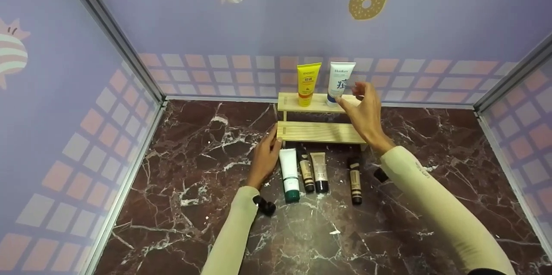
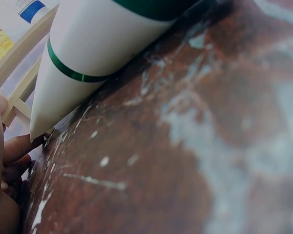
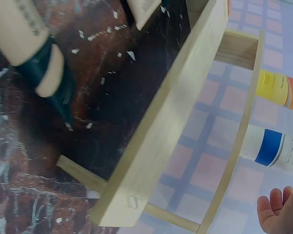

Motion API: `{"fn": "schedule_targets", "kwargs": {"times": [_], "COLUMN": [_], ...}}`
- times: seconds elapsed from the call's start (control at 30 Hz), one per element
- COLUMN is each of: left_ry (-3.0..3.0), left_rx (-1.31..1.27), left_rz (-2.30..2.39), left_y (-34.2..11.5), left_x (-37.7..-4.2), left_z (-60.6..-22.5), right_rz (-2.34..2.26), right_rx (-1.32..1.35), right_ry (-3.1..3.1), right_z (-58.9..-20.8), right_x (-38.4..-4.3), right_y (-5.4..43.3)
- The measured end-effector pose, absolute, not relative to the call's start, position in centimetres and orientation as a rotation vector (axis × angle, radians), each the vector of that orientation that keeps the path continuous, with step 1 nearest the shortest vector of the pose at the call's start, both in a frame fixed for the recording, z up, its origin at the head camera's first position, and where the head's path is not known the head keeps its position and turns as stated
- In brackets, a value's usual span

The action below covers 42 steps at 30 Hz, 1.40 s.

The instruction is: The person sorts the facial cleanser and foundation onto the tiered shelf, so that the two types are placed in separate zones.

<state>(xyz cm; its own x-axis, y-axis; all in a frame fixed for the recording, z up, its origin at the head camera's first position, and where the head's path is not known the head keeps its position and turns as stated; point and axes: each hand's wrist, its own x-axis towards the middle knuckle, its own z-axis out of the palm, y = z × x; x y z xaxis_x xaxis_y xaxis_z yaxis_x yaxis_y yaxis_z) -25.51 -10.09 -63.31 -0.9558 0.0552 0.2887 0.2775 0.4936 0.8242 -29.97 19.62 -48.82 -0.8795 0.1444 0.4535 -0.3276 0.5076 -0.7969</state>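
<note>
A two-tier wooden rack [image 1: 321, 132] stands against the back wall. On its upper shelf, a yellow tube [image 1: 308, 83] and a white tube with a blue cap [image 1: 340, 81] stand upright on their caps. My left hand [image 1: 264, 158] holds the lower shelf's left end, thumb in front; its curled fingers show beside the rack in the left wrist view. My right hand [image 1: 366, 111] is at the white tube's right side, thumb and fingers spread apart. In the right wrist view, a gap separates the visible fingertips [image 3: 274, 202] from that tube [image 3: 278, 148].
On the dark marble surface before the rack lie a white tube with a green cap [image 1: 290, 176], a black-and-gold tube [image 1: 306, 172], a beige tube with a black cap [image 1: 319, 171] and another black-and-gold tube [image 1: 355, 182]. Patterned wall panels [image 1: 224, 33] enclose the back and sides.
</note>
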Motion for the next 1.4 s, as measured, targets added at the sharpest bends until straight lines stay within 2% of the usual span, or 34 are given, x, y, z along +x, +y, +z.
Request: {"fn": "schedule_targets", "kwargs": {"times": [0.37, 1.4], "left_ry": [-2.477, -2.497], "left_rx": [-0.332, -0.295], "left_rz": [-1.452, -1.467], "left_y": [-10.2, -10.2], "left_x": [-25.5, -25.4], "left_z": [-63.4, -63.3], "right_rz": [1.287, 1.279], "right_rx": [0.197, 0.317], "right_ry": [-2.32, -2.476], "right_z": [-50.7, -56.5], "right_x": [-27.1, -23.0], "right_y": [19.7, 19.3]}}
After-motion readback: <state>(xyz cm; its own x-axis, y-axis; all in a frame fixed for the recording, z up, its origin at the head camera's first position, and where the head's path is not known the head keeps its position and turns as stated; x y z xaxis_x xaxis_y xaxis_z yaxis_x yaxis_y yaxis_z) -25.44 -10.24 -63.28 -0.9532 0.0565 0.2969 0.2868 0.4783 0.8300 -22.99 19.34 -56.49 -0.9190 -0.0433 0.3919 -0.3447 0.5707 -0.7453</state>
